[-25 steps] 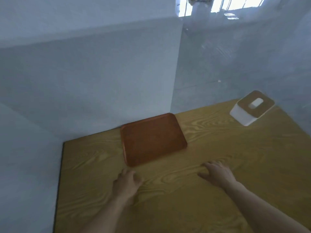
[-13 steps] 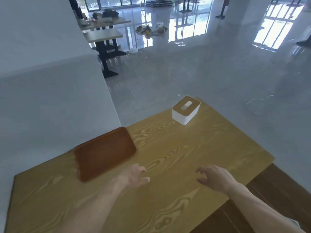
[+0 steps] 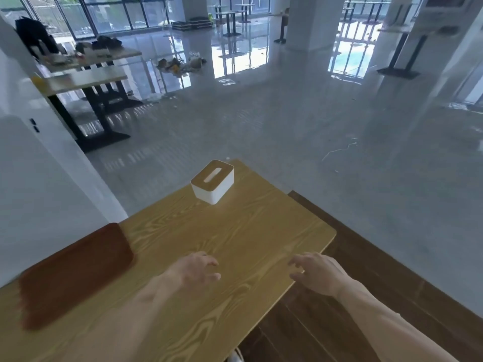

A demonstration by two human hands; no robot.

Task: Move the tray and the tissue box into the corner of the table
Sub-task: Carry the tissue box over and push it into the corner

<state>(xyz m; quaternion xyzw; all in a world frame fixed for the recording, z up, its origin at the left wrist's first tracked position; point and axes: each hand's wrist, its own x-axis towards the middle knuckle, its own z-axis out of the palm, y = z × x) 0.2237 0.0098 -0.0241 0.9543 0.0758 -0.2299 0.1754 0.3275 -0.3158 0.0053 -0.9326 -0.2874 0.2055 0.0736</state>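
**One tray, one tissue box, two empty hands over the counter**

Floor (image 3: 300, 121): grey, glossy, fills the upper half and right of the frame, reflecting the windows.

Wall (image 3: 34, 184): white, runs down the left side of the frame to the counter's left edge.

Counter (image 3: 235, 231): one, yellow wood grain, takes up the lower centre and lower left; its far corner points toward frame centre and a rounded corner sits at mid right. Dark wood flooring (image 3: 366, 296) shows past its right edge, lower right.

Two other tables (image 3: 86, 79), upper left, dark legs, clutter on the farther one; more table bases at the upper centre and upper right, too small to count surely.

Tray (image 3: 75, 273): one, reddish brown, flat, lower left of frame, lying on the counter close to the wall; blurred, so edges are unclear.

Tissue box (image 3: 213, 182): one, white body with a wooden lid and a slot, just above frame centre, standing on the counter near its far corner, well apart from the tray.

Hands: two, bare forearms entering from the bottom. Left hand (image 3: 196, 267), lower centre, fingers loosely spread, holding nothing, over the counter right of the tray and not touching it. Right hand (image 3: 318, 273), lower right of centre, fingers spread, holding nothing, at the counter's right edge. Cannot tell whether either touches the surface.
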